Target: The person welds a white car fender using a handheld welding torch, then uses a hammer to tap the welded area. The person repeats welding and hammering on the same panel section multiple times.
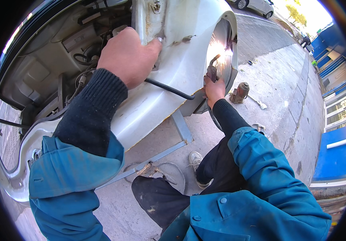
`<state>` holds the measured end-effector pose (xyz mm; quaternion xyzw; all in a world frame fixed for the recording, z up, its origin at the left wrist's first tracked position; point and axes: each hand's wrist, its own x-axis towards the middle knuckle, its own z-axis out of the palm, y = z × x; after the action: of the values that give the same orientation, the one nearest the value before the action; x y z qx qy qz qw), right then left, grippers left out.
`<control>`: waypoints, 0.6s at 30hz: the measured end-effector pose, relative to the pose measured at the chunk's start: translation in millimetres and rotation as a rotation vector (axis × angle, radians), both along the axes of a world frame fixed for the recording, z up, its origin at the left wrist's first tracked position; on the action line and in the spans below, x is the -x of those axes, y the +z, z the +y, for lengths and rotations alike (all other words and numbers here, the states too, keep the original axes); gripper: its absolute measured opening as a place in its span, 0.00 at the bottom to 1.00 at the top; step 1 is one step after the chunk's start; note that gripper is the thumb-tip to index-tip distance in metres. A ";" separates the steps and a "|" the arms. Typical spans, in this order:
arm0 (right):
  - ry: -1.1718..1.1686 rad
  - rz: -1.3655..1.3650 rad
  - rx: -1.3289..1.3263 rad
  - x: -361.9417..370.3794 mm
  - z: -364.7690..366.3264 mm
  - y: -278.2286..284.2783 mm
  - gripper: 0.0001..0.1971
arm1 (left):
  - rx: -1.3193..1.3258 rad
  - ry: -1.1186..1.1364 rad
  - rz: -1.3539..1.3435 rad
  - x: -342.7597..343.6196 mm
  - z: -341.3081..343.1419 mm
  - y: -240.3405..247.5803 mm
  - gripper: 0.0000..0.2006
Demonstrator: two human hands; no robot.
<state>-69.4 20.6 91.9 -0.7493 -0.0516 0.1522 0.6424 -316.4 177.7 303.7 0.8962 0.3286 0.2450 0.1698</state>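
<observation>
A welding torch (pixel 211 72) with a curved neck is gripped in my right hand (pixel 214 90), its fingers wrapped around the handle. At the torch's tip, bright sparks and white glare burst inside the wheel arch (pixel 232 30) of a white car body panel (pixel 181 52). The glare hides the exact spot where the tip meets the metal. My left hand (pixel 128 56) is closed at the panel's inner edge, beside the open bay. Its fingers curl out of sight, so what they hold, if anything, is hidden. A black corrugated tube (pixel 169 89) crosses the panel below that hand.
Wiring and brackets fill the open car bay (pixel 76 52) at left. A grey metal frame (pixel 157 154) stands below the panel, near a cable loop (pixel 184 176). On the ground at right sit a rusty bottle jack (pixel 240 92) and a pale tool (pixel 261 104). Another person (pixel 306 41) is far off.
</observation>
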 end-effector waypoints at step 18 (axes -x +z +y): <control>-0.013 -0.014 -0.009 -4.3 1.5 -4.7 0.22 | -0.002 0.001 0.028 -0.1 -1.0 3.0 0.32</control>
<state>-65.1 22.0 87.2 -0.7478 -0.0519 0.1427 0.6463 -316.3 176.7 306.7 0.8996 0.3311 0.2328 0.1639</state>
